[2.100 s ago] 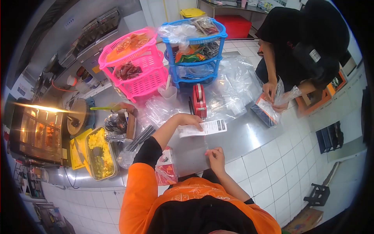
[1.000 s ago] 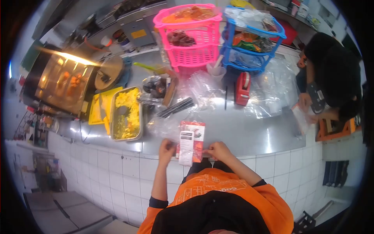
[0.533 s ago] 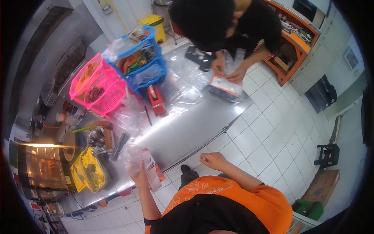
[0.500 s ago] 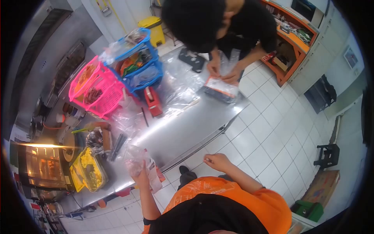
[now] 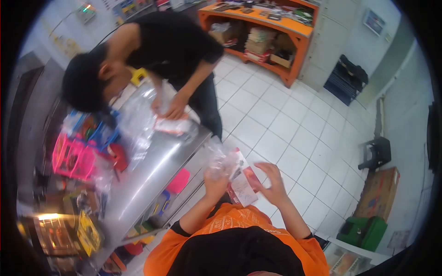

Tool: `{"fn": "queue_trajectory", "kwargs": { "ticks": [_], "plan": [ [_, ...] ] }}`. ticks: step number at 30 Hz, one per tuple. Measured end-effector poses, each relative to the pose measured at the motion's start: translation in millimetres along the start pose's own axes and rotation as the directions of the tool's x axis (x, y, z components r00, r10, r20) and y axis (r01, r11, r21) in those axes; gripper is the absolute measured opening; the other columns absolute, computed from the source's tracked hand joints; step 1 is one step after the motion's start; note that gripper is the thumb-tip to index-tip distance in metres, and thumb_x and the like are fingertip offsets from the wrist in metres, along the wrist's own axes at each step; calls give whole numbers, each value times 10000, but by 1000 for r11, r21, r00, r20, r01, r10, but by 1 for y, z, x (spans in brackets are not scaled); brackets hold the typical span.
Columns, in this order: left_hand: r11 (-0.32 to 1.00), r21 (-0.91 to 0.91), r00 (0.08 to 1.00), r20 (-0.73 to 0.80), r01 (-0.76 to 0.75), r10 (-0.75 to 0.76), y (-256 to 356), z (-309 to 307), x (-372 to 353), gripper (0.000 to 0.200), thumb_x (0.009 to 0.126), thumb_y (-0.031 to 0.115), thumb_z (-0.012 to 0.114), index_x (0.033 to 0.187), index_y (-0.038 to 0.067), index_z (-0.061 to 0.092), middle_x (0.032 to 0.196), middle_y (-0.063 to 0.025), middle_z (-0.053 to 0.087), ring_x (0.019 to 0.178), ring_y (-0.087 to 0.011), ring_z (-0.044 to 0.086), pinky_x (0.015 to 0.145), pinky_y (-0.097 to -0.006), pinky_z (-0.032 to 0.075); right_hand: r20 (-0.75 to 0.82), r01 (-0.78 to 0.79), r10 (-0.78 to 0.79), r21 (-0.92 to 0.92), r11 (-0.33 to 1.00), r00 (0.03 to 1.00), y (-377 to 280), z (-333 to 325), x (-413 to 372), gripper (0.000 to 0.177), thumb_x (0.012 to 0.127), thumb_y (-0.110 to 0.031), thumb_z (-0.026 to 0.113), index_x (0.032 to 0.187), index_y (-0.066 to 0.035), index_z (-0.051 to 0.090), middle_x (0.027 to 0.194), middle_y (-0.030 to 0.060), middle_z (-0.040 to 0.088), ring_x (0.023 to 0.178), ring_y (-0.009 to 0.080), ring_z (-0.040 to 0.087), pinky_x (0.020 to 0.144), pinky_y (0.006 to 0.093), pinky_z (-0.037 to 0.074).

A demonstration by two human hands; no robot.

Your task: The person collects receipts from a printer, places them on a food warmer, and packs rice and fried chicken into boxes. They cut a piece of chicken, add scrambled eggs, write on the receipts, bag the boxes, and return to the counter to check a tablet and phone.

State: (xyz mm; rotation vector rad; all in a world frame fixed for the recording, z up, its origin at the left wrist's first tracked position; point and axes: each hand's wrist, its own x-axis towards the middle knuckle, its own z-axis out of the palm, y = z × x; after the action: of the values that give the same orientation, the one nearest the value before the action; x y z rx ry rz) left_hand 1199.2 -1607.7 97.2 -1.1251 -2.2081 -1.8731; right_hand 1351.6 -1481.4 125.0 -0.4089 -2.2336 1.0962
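Observation:
My left hand [image 5: 216, 184] is closed around a clear plastic bag [image 5: 219, 158], in front of my orange shirt. Beside it hangs a red and white printed packet [image 5: 243, 183], upright between my two hands. My right hand [image 5: 272, 183] has its fingers spread at the packet's right edge; whether it touches the packet is unclear. Past the bag, a co-worker's hands [image 5: 171, 108] are on an orange and white package [image 5: 174, 125] at the corner of the steel table [image 5: 152, 168].
Pink basket [image 5: 73, 158] and blue basket [image 5: 103, 135] stand on the table's far left, near a red tape dispenser [image 5: 118, 157]. A lit glass case [image 5: 53, 234] is at lower left. An orange workbench [image 5: 294, 55] stands behind. A green box [image 5: 363, 232] lies at lower right.
The view has swung to the right. My left hand has moved with the bag and packet from over the table to before my body. My right hand has come near the packet and opened.

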Motion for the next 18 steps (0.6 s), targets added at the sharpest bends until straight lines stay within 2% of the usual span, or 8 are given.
{"fn": "queue_trajectory", "kwargs": {
  "ticks": [1,3,6,7,11,14,16,18],
  "plan": [
    [1000,-19,1000,25,-16,17,1,24,14,174,745,30,692,889,-1,598,937,-75,576,849,-222,569,734,-296,453,-30,-9,8,-16,1000,1000,7,-4,16,296,740,-186,699,985,-39,620,1138,142,564,1072,279,524,927,414,399],
    [966,-258,929,355,-11,105,8,67,45,212,680,-29,639,885,-14,585,921,-117,565,839,-283,568,756,-323,448,59,40,-20,-374,927,998,28,-15,47,372,668,-220,717,986,-55,616,1226,160,482,1177,332,408,1019,533,251],
    [936,-353,808,545,-20,223,7,126,97,270,617,-41,622,883,-25,581,924,-138,561,848,-299,570,814,-360,436,186,61,15,-395,917,982,118,-26,85,374,641,-212,709,965,-48,617,1188,174,466,1197,333,381,1034,568,196],
    [924,-382,757,600,-14,259,2,141,118,315,603,-42,625,913,-24,574,963,-142,556,903,-283,568,865,-356,422,142,69,-4,-455,888,990,137,-34,100,381,622,-180,692,969,-41,619,1117,166,481,1144,325,413,1014,533,232],
    [908,-418,744,594,-42,307,-41,231,198,385,629,25,759,965,44,572,1047,-112,531,1030,-247,525,836,-309,447,53,-167,238,-565,808,970,235,-78,144,345,659,-142,633,997,-69,633,1062,132,528,1016,298,486,863,452,326],
    [858,-503,726,627,102,281,-26,284,264,384,708,42,753,1041,44,561,1099,-117,504,1052,-233,514,863,-304,459,-40,-369,397,-469,802,917,275,-134,185,330,688,-127,595,1014,-97,637,1027,109,581,982,257,532,838,405,330],
    [861,-502,706,637,75,310,-27,317,314,359,742,42,721,1060,46,555,1111,-120,494,1051,-232,510,873,-307,454,-85,-399,404,-433,809,911,285,-161,235,321,715,-100,560,1028,-106,632,1032,119,610,967,264,579,819,415,395],
    [874,-486,653,663,5,366,-32,341,361,310,810,41,658,1098,51,544,1133,-128,473,1049,-230,502,892,-314,445,-139,-622,619,-355,698,773,306,-180,283,313,734,-88,551,1039,-77,621,1047,161,616,978,323,595,788,446,462]
  ]
}}
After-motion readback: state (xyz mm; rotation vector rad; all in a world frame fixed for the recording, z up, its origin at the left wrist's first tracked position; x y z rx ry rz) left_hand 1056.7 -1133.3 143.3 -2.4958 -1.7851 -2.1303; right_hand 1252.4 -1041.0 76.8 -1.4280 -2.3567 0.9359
